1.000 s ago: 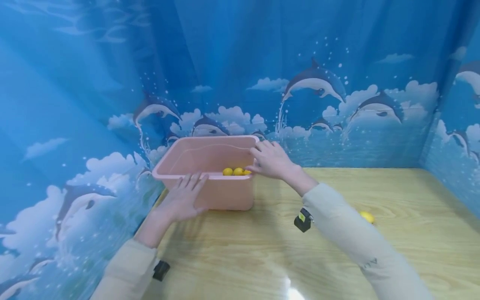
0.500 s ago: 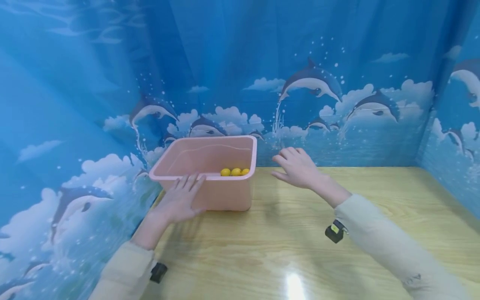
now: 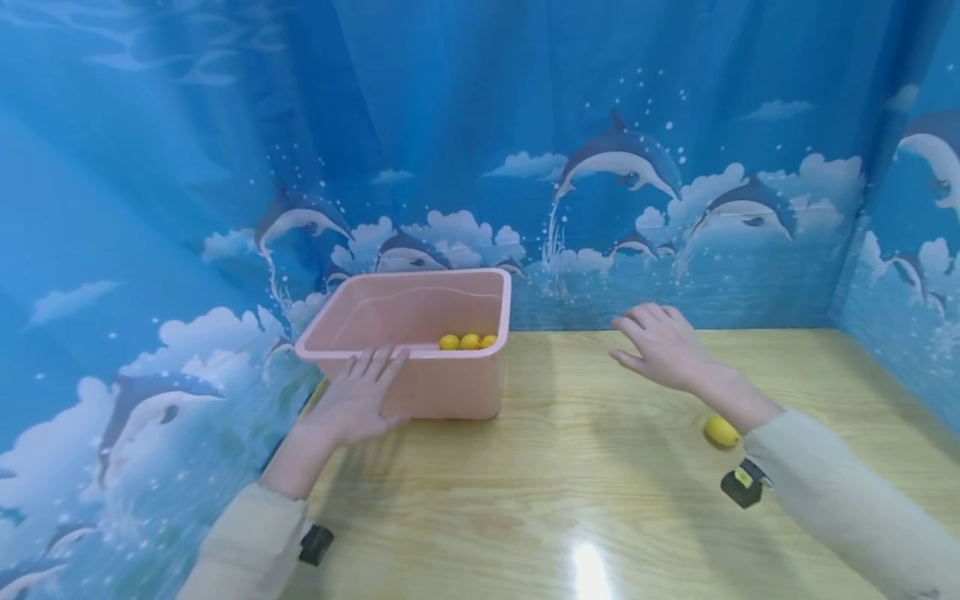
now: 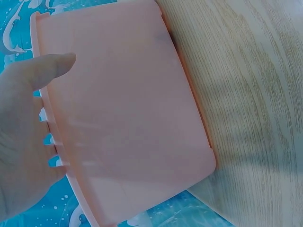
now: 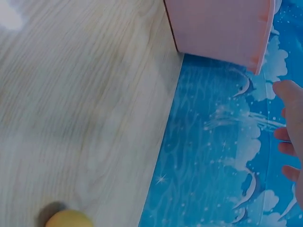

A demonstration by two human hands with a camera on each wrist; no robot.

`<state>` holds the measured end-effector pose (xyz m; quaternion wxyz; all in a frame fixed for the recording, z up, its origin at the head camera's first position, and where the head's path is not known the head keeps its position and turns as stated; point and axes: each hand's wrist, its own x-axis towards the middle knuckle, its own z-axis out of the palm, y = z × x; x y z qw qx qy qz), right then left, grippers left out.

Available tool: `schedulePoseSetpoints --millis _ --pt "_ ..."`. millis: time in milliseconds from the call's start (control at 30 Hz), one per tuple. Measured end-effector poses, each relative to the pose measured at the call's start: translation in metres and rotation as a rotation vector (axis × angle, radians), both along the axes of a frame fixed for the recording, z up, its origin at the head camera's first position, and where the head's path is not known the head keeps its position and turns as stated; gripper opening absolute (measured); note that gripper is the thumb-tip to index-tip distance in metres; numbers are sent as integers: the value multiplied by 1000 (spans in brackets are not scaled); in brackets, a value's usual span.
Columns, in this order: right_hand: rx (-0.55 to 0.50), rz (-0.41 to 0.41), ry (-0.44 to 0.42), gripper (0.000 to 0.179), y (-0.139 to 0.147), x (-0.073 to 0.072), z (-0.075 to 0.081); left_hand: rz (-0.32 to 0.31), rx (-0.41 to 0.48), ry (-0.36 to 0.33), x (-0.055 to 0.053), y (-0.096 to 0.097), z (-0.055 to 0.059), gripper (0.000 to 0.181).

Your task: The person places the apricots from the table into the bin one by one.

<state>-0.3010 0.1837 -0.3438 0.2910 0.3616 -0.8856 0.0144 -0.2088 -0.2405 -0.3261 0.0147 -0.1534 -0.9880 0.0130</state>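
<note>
A pink plastic bin (image 3: 442, 387) stands at the left of the table, with several lemons (image 3: 470, 342) visible inside at its right end. My left hand (image 3: 358, 407) rests on the bin's near rim, fingers laid straight over the edge. In the left wrist view the thumb (image 4: 57, 64) lies along the outer wall of the bin (image 4: 118, 104). Holding nothing, my right hand (image 3: 663, 346) hovers above the table to the right of the bin. A single lemon (image 3: 722, 432) lies on the table below the right wrist, and the right wrist view catches its top edge (image 5: 70, 219).
The wood-grain table (image 3: 525, 492) extends to the front and right. Blue curtains (image 3: 450, 108) printed with dolphins hang behind the table and along both sides. The bin stands close to the back curtain and the table's left edge.
My right hand has left the bin's right rim and moved right across the table. The lemon on the table, hidden half a second ago, shows again. The left hand has stayed on the rim.
</note>
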Motion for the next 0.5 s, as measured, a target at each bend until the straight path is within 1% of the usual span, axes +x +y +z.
schedulePoseSetpoints --millis 200,300,500 --pt "-24 -7 -9 43 22 5 -8 15 14 -9 1 0 -1 89" --pt "-34 -17 -15 43 33 8 -13 9 13 -2 2 0 -2 89" --pt "0 -75 -77 45 56 14 -24 8 -2 3 1 0 -2 90"
